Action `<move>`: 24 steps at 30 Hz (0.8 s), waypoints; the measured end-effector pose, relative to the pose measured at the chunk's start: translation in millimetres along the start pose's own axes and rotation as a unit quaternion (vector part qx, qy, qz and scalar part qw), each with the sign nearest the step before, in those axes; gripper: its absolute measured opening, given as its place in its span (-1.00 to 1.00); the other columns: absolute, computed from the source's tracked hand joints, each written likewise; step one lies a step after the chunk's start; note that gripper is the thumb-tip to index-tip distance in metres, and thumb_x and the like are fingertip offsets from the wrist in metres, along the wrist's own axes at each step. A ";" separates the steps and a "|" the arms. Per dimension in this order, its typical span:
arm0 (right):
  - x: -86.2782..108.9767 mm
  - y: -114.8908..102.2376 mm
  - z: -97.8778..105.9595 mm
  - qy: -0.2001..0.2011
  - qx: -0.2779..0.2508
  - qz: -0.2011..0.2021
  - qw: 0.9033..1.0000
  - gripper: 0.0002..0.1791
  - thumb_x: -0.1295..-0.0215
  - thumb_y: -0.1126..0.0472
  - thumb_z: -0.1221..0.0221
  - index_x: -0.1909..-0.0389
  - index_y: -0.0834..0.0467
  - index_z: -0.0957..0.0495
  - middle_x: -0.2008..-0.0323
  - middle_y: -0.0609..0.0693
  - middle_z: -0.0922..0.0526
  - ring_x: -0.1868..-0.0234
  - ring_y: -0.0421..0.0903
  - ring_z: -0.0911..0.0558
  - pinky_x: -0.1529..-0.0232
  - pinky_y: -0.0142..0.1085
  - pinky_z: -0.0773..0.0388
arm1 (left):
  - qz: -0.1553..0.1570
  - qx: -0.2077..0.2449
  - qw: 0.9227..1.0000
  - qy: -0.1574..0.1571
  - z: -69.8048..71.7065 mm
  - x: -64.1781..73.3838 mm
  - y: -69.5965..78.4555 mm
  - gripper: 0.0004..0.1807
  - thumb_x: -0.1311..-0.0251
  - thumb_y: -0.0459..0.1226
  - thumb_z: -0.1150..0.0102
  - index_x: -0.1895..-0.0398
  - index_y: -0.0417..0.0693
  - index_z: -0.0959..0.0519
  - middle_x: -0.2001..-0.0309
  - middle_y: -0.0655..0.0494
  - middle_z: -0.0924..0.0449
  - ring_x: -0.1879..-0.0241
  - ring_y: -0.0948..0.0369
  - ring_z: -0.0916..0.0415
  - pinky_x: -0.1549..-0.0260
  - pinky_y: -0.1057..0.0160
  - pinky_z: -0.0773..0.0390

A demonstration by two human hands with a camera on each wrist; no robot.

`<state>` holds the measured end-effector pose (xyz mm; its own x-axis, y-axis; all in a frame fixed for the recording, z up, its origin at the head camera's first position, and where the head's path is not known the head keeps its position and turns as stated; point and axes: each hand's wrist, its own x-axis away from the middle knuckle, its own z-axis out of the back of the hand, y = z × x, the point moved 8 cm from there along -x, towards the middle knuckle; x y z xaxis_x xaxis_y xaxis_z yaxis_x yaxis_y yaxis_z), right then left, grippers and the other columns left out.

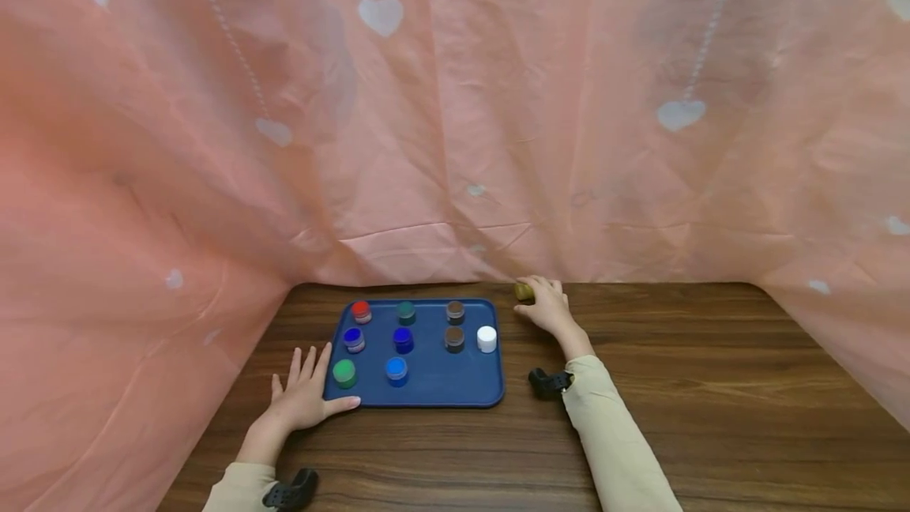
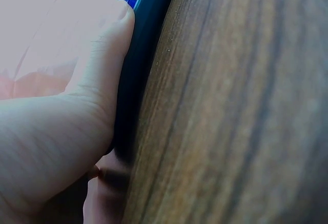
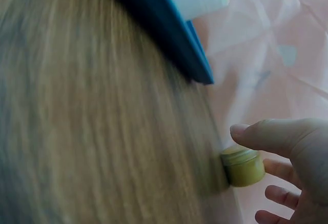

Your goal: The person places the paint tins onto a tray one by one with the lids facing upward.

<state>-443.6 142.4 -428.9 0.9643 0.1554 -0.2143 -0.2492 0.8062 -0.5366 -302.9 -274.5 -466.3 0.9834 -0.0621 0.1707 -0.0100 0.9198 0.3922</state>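
My left hand (image 1: 302,397) lies spread at the near left corner of a blue tray (image 1: 455,385). Its thumb (image 2: 125,16) rests on the tray's near rim, and the fingers fan out beside the left edge. Past the tray's far right corner, a small olive-yellow jar (image 1: 524,291) lies on its side on the table. My right hand (image 1: 549,310) reaches over beside this jar, thumb and fingers loosely bent on either side. In the right wrist view, the thumb (image 3: 269,136) is close over the olive jar (image 3: 245,168), with the fingertips just behind it.
On the tray stand several small paint jars, among them a red jar (image 1: 361,311), a green jar (image 1: 344,373), a light blue jar (image 1: 396,371), brown ones and a white jar (image 1: 486,339). A pink curtain (image 1: 455,141) hangs behind the wooden table (image 1: 711,385) and along its sides.
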 end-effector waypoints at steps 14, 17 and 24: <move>-0.3 3.2 5.2 0.018 0.000 -0.004 1.000 -0.37 -0.13 0.23 -0.33 -0.27 0.21 -0.45 -0.19 0.31 -0.41 -0.23 0.30 -0.29 -0.11 0.20 -0.27 | 0.002 -0.003 1.000 0.001 1.1 1.3 1.0 0.36 0.08 0.42 -0.20 -0.57 -0.13 0.22 -0.51 -0.45 0.28 -0.49 -0.35 0.54 -0.19 -0.60 0.42; 0.7 2.8 7.3 0.028 0.010 -0.003 1.000 -0.43 -0.08 0.27 -0.34 -0.18 0.23 -0.53 -0.12 0.30 -0.44 -0.19 0.29 -0.31 -0.05 0.17 -0.30 | 0.003 -0.004 1.000 0.001 1.1 1.9 1.0 0.36 0.08 0.42 -0.20 -0.57 -0.13 0.21 -0.51 -0.45 0.28 -0.49 -0.34 0.54 -0.19 -0.59 0.42; 1.7 1.9 9.5 0.037 0.044 -0.001 0.998 -0.55 -0.06 0.29 -0.34 -0.04 0.22 -0.60 0.00 0.26 -0.47 -0.10 0.25 -0.35 0.01 0.12 -0.32 | 0.005 -0.001 1.000 -0.003 2.1 2.0 1.5 0.36 0.09 0.43 -0.20 -0.57 -0.13 0.22 -0.51 -0.44 0.29 -0.49 -0.34 0.55 -0.19 -0.59 0.42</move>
<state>-441.6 149.6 -422.5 0.9546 0.1140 -0.2753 -0.2357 0.8540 -0.4637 -301.3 -274.1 -463.6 0.9820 -0.0560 0.1803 -0.0189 0.9210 0.3891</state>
